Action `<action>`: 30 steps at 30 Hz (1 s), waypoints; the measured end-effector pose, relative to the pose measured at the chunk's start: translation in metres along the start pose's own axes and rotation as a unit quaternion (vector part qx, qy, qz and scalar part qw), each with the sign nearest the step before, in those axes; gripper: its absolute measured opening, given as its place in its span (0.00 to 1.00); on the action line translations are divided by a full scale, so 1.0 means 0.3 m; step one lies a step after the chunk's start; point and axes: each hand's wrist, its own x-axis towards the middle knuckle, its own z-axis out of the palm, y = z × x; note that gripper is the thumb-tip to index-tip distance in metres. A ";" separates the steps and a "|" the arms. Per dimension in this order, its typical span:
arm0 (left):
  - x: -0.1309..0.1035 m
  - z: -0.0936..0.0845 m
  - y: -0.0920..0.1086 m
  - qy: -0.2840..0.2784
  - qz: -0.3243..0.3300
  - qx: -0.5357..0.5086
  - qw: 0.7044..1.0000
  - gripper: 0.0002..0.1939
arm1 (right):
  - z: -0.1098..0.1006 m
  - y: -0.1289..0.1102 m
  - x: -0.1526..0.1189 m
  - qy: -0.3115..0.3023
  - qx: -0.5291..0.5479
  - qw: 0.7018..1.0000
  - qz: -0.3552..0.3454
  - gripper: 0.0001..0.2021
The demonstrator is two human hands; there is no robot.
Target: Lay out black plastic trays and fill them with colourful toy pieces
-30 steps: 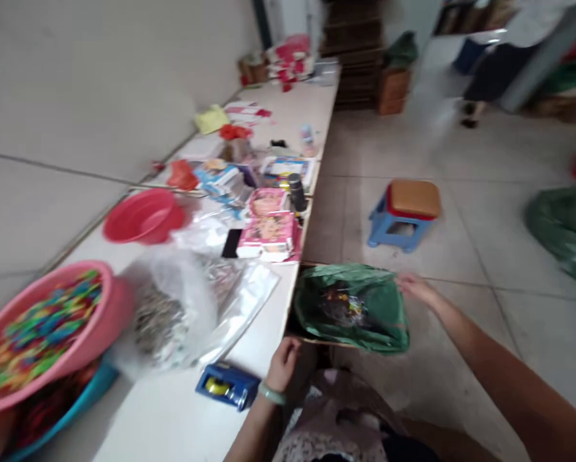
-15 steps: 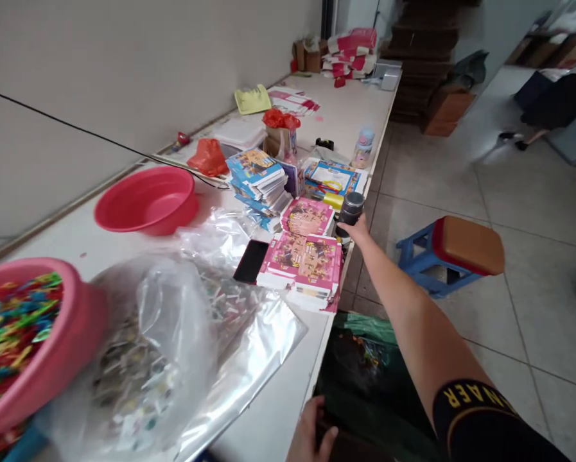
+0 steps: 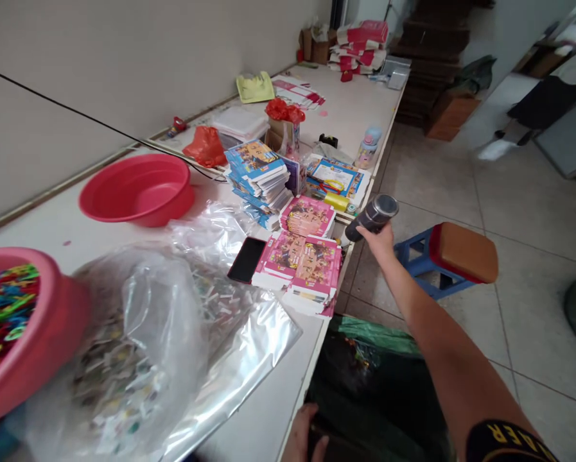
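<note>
My right hand (image 3: 380, 242) is wrapped round a dark cylindrical bottle (image 3: 372, 217), which is tilted and held past the table's edge. Beside it on the table lie pink printed boxes (image 3: 316, 266), with a black phone (image 3: 247, 259) to their left. At the bottom of the view, my left hand (image 3: 307, 436) is by the table edge with its fingers bent and parted; a dark thing shows between them, too hidden to name. Below the table edge, close to this hand, is a dark green bag (image 3: 384, 378).
A pink basin (image 3: 70, 333) of colourful plastic pieces, a red basin (image 3: 136, 192) and a clear bag (image 3: 167, 308) of small parts cover the left. Blue boxes (image 3: 256, 173) are stacked mid-table. A blue stool (image 3: 417, 256) stands on the floor at right.
The bottle has risen off the table and moved right in my right hand, now tilting outward. My left hand has shifted slightly down and left.
</note>
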 end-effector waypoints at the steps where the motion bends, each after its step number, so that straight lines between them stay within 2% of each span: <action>1: 0.002 -0.008 0.031 -0.012 0.003 0.000 1.000 0.23 | -0.063 -0.023 -0.043 -0.012 -0.002 1.000 -0.004 0.33; 3: 0.018 -0.020 0.123 -0.049 0.011 -0.033 0.998 0.22 | -0.199 -0.068 -0.159 -0.051 -0.015 0.999 -0.003 0.33; 5: 0.051 -0.021 0.252 -0.082 0.036 -0.080 0.993 0.23 | -0.335 -0.111 -0.306 -0.099 -0.039 0.994 0.011 0.31; 7: 0.097 -0.008 0.406 -0.094 0.105 -0.089 0.986 0.24 | -0.459 -0.152 -0.466 -0.143 -0.060 0.987 0.035 0.29; 8: 0.120 0.005 0.484 -0.097 0.153 -0.073 0.981 0.27 | -0.513 -0.173 -0.545 -0.161 -0.064 0.984 0.045 0.29; 11: 0.157 0.073 0.683 -0.121 0.289 -0.023 0.949 0.49 | -0.641 -0.231 -0.754 -0.180 -0.058 0.980 0.059 0.30; 12: 0.151 0.104 0.731 -0.129 0.312 -0.018 0.941 0.54 | -0.672 -0.249 -0.811 -0.173 -0.054 0.982 0.059 0.32; 13: 0.137 0.137 0.770 -0.130 0.324 -0.018 0.937 0.54 | -0.699 -0.264 -0.859 -0.160 -0.050 0.984 0.058 0.33; 16: 0.056 0.227 0.837 -0.104 0.320 -0.017 0.941 0.41 | -0.772 -0.303 -0.955 -0.114 -0.051 0.991 0.049 0.38; 18: -0.005 0.264 0.864 -0.091 0.321 -0.015 0.943 0.35 | -0.834 -0.329 -0.986 -0.100 -0.062 0.992 0.049 0.39; 21: -0.079 0.285 0.903 -0.102 0.335 -0.001 0.937 0.31 | -0.964 -0.394 -1.011 -0.134 -0.070 0.988 0.031 0.43; 23: -0.111 0.290 0.926 -0.111 0.348 0.028 0.931 0.32 | -1.064 -0.464 -1.020 -0.155 -0.096 0.983 -0.029 0.46; 26: -0.138 0.304 0.935 -0.126 0.367 0.084 0.918 0.34 | -1.184 -0.586 -1.028 -0.179 -0.220 0.952 -0.113 0.46; 30: -0.148 0.338 0.895 -0.154 0.380 0.121 0.904 0.38 | -1.239 -0.690 -1.036 -0.227 -0.372 0.894 -0.102 0.41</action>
